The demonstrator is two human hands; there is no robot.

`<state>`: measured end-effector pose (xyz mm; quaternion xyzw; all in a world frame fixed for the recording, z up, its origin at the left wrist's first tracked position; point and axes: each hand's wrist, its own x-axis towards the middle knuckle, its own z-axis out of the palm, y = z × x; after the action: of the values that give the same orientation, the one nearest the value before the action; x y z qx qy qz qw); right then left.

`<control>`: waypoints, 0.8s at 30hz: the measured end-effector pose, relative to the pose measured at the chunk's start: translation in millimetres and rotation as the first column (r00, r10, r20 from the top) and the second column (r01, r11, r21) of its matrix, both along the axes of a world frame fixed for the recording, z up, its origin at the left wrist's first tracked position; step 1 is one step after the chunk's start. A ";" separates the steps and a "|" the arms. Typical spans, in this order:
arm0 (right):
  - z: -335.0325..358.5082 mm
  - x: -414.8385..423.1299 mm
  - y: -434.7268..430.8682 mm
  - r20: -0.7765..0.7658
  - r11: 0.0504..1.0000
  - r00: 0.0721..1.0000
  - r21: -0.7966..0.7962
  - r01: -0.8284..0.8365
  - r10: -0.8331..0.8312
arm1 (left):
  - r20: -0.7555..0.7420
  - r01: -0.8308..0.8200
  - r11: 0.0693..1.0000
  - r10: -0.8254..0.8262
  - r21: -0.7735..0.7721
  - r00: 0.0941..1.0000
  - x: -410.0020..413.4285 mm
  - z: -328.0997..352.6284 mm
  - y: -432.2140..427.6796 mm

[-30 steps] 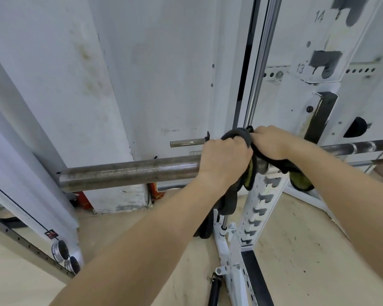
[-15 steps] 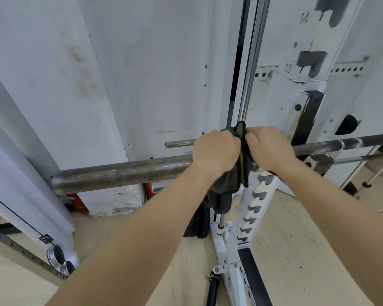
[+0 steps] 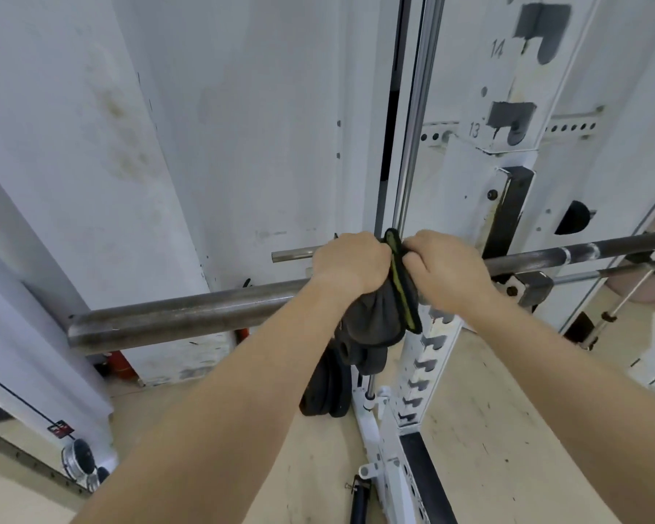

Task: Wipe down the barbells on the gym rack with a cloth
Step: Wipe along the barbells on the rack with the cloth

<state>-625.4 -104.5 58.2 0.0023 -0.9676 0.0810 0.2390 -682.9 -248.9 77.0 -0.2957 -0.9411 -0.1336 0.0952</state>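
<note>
A steel barbell (image 3: 182, 317) lies across the white rack, its thick sleeve pointing left and its thin shaft running off to the right. A dark grey cloth (image 3: 384, 315) with a green-edged black hem is wrapped over the bar where sleeve meets shaft and hangs below it. My left hand (image 3: 350, 264) grips the cloth and bar on the left side. My right hand (image 3: 445, 270) grips the cloth's right side, pressed close against the left hand. The bar under both hands is hidden.
The white rack upright (image 3: 496, 191) with numbered holes stands just behind my right hand, beside a chrome guide rod (image 3: 416, 119). Black weight plates (image 3: 328, 387) lean at the rack's foot. A white wall panel (image 3: 212, 138) fills the left. A second thin bar (image 3: 292, 255) pokes out behind.
The cloth was spread toward the right under my right hand a second ago; it is now bunched between both hands, which have come close together.
</note>
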 end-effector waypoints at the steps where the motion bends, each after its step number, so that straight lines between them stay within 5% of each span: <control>1: -8.8 9.8 -2.9 -0.129 0.999 0.992 0.031 0.017 -0.013 | -0.043 -0.012 1.000 0.012 -0.008 0.999 -0.8 -0.5 1.2; 3: -9.5 10.7 -0.4 -0.132 0.998 0.991 0.068 -0.002 0.011 | -0.262 -0.016 1.000 0.008 -0.026 0.965 9.6 -5.1 1.5; 7: 33.2 -21.4 2.3 0.446 1.000 0.895 0.002 -0.005 0.003 | -0.430 -0.022 1.000 0.014 -0.013 0.903 30.4 -15.3 -9.1; 9: 33.0 -35.3 4.2 0.533 0.996 0.846 0.090 -0.018 -0.033 | -0.480 -0.049 0.998 0.022 -0.043 0.877 29.8 -18.3 -19.7; 12: 17.9 -27.3 3.0 0.371 0.999 0.928 0.044 0.022 -0.037 | -0.405 -0.038 0.998 0.018 -0.041 0.914 24.3 -16.8 -41.5; 16: 0.2 -6.8 -12.8 -0.012 0.961 0.999 0.272 0.046 -0.044 | -0.427 -0.081 0.995 0.049 -0.056 0.903 18.8 -10.0 -70.5; 19: -7.2 -2.2 -41.2 -0.087 0.935 0.996 0.350 0.062 -0.034 | -0.397 -0.104 0.992 0.065 -0.077 0.915 10.4 -13.9 -101.2; 24: -16.8 -15.0 -137.6 -0.142 0.973 0.988 0.229 -0.026 0.059 | -0.367 -0.199 0.978 0.162 -0.065 0.916 4.6 -6.9 -184.9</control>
<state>-640.3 -242.1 41.4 0.0563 -0.9499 -0.0250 0.3065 -678.3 -433.9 70.2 -0.2315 -0.9365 -0.0202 0.2625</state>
